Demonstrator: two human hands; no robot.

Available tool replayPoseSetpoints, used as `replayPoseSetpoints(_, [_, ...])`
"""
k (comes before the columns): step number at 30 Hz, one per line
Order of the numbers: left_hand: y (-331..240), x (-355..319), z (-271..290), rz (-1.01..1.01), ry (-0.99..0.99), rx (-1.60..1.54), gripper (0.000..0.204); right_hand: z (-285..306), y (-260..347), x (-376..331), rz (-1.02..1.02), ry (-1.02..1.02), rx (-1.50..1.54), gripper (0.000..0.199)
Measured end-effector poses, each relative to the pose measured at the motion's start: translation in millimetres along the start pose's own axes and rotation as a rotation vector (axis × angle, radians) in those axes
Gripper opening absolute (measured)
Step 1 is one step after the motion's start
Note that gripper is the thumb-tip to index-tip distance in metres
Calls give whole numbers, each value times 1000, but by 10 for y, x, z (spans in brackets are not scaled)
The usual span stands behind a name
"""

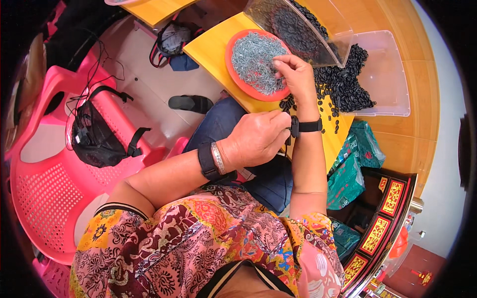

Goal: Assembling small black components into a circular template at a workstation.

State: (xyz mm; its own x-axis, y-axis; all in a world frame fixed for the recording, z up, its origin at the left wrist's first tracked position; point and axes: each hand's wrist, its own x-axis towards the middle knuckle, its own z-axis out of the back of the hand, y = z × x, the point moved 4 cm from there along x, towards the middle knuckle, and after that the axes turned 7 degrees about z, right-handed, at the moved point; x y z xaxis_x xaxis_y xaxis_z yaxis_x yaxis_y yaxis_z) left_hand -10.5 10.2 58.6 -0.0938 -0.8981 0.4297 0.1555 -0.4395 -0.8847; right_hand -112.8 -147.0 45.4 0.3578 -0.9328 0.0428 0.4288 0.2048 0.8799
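Note:
My right hand (297, 77) reaches over the right rim of a round red bowl (230, 64) full of small grey metal screws (256, 57). Its thumb and fingers are drawn together at the edge of the heap; whether a screw is between them is too small to tell. Nearer to me, my left hand (256, 138) is closed, its fingertips beside my right wrist. A small dark bit shows below those fingertips, but what they hold is mostly hidden. Small black oval pieces (325, 94) lie loose on the yellow table (213, 44), right of the bowl.
A clear plastic bin (385, 74) lies on the right with black pieces spilling from it; another clear container (298, 30) stands behind the bowl. Green bags (348, 184) sit below the table's right side. A pink chair (49, 188) with a black bag (97, 134) stands left.

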Motion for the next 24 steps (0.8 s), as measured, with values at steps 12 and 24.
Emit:
replayPoseSetpoints(12, [-8, 2, -29, -12, 3, 44, 10, -25, -107, -19, -70, 24, 121, 9])
replayPoseSetpoints(24, [-29, 0, -35, -36, -11, 46, 11, 46, -119, 4, 167, -105, -206, 12])
